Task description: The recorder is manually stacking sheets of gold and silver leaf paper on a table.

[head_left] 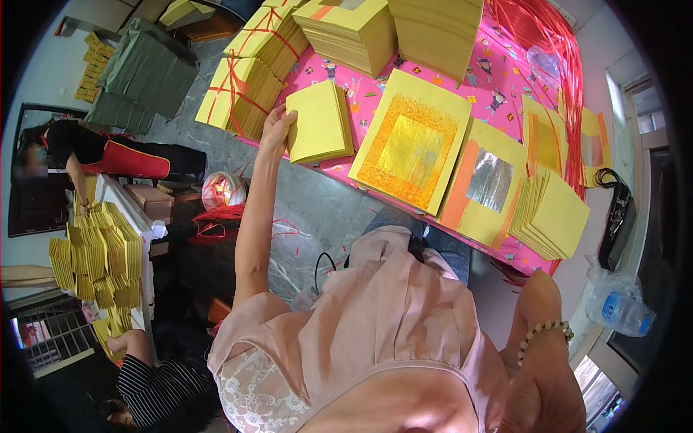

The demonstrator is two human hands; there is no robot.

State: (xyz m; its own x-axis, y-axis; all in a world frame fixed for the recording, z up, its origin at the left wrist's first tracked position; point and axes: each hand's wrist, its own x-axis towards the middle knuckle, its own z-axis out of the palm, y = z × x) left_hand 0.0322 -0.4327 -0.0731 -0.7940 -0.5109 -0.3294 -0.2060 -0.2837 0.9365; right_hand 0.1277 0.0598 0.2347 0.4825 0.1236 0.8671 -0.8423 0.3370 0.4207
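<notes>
Over at the left edge of the pink table (pixel 375 94), the person's left hand (pixel 278 126) is stretched out, fingers wrapped round the left side of a plain yellow paper stack (pixel 320 123), thumb in front, gripping it. That stack sits tilted right by the table's edge, with its near corner hanging a bit past it.

Right hand (pixel 538 289) is down low near the person's body, off the table, with a beaded bracelet (pixel 543 332) on the wrist. Can't really tell if those fingers are spread or curled, since the view only catches the back of it.

Just beside the held stack, toward the middle of the table, lies a big yellow sheet with a gold foil square (pixel 413 148), and next to that, one with a silver foil square (pixel 491 180). A fanned yellow pile (pixel 552 216) sits at the near right corner. Bundles tied with red string (pixel 242 90) are at the far left corner, taller yellow stacks behind them.

No real containers on the table. A crumpled clear plastic bottle (pixel 619 307) lies off to the right, contents not visible. Another person (pixel 108 155) works at a side table on the left, beside more yellow bundles (pixel 101 260).
</notes>
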